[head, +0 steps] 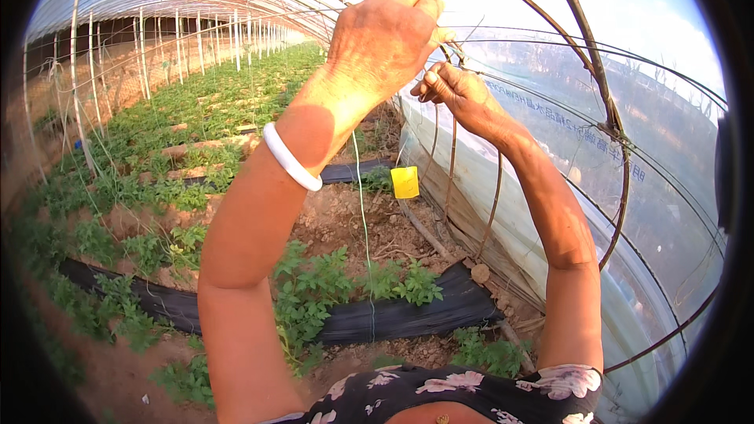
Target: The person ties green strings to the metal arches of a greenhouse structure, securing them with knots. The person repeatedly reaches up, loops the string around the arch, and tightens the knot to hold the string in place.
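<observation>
Both hands are raised at a joint of thin wires and bamboo ribs in a plastic-covered greenhouse. My left hand (383,35), above a white bracelet (291,156), is curled with its thumb against the wire joint (452,47); its palm side is hidden. Just below and to the right, my right hand (462,94) pinches what looks like a thin strand, partly hidden by its fingers. A pale green string (363,206) hangs from behind my left forearm down to a planted bed. Beyond it, a yellow card (405,182) hangs beside the plastic wall.
Leafy green plants (312,282) grow along beds with black plastic film (412,318). On the right, bamboo ribs (612,118) and taut wires back onto clear plastic sheeting (660,141) bearing writing. White posts (79,82) line the left. A clod (480,273) lies by the wall.
</observation>
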A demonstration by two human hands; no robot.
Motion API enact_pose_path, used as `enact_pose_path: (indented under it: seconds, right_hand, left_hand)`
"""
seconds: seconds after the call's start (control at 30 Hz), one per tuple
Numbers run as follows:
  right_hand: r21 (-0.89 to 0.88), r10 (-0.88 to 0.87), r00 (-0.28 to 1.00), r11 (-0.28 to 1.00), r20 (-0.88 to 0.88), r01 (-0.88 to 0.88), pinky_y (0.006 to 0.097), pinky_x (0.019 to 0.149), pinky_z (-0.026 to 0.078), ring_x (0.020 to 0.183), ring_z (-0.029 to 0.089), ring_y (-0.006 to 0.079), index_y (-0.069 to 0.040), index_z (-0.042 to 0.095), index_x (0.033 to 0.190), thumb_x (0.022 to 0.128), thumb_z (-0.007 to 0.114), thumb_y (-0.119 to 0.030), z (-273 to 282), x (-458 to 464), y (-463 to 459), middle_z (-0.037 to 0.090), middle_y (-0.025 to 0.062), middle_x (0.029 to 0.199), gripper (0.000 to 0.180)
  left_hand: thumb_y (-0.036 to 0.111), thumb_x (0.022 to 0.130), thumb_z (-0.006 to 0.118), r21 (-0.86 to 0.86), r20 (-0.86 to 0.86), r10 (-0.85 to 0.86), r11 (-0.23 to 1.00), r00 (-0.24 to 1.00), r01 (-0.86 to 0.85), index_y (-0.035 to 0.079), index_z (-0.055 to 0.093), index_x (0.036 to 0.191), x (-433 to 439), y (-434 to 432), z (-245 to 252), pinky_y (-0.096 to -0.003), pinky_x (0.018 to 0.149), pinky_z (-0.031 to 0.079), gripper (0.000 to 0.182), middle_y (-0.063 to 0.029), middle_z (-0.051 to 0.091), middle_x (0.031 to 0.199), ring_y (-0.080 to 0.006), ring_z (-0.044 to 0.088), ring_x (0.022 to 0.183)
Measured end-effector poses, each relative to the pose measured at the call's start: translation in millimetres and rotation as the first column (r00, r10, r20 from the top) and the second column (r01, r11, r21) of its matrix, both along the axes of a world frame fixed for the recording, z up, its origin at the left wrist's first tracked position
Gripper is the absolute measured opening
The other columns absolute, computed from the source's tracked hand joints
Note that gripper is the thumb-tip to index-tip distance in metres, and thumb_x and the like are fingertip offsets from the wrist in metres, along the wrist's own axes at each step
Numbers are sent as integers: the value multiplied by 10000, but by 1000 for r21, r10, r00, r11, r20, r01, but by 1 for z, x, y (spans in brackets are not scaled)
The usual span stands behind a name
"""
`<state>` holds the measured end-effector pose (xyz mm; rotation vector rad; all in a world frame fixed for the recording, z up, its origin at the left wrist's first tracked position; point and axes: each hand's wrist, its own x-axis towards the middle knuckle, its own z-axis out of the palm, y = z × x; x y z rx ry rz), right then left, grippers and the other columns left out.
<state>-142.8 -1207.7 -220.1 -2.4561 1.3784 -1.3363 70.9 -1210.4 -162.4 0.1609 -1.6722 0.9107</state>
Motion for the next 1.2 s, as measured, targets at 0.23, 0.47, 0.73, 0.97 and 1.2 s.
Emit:
enact_pose_path:
  seconds: [0.23, 0.47, 0.73, 0.97, 1.2]
  right_hand:
    - [-193, -52, 995, 981, -83, 35, 396, 838, 564, 848, 755, 257, -5, 612, 1039, 1094, 431, -316, 90, 57, 7, 748, 138, 1007, 363]
    - [86, 168, 936, 985, -309, -148, 349, 744, 595, 767, 715, 229, 8, 616, 983, 1103, 422, -373, 127, 67, 26, 688, 145, 897, 444]
    - [-247, 91, 867, 939, -489, -238, 370, 753, 580, 830, 583, 167, -65, 648, 1014, 1043, 572, -355, 142, 26, 28, 564, 30, 890, 300]
    - [-90, 416, 892, 910, 180, -406, 404, 900, 538, 1115, 586, 217, -8, 656, 1223, 985, 663, -319, 150, 23, 29, 626, 92, 1145, 392]
    - [-181, 452, 887, 884, 99, -430, 364, 925, 508, 1081, 590, 172, -24, 672, 1190, 985, 680, -336, 155, 13, 19, 633, 34, 1114, 373]
  left_hand:
    - [265, 873, 724, -156, 34, 180, 973, 983, -172, 108, 762, 1034, 56, 17, 92, -406, 866, 559, 228, -65, 729, 1136, -304, 677, 1049]
    - [315, 855, 741, -447, 253, 539, 802, 804, -397, 175, 743, 1043, 64, 9, 113, -397, 935, 558, 234, -13, 697, 1245, -299, 581, 1292]
    - [365, 914, 671, -492, 201, 519, 787, 831, -373, 149, 638, 986, 62, 11, 121, -398, 798, 571, 230, -41, 659, 1069, -283, 633, 1092]
    - [360, 905, 707, -420, 203, 380, 866, 902, -271, 95, 626, 824, 57, 6, 135, -429, 673, 511, 289, -87, 622, 800, -322, 635, 800]
    - [278, 839, 777, -426, 234, 298, 887, 925, -178, 93, 684, 874, 49, 3, 151, -448, 708, 516, 211, -100, 645, 820, -326, 646, 819]
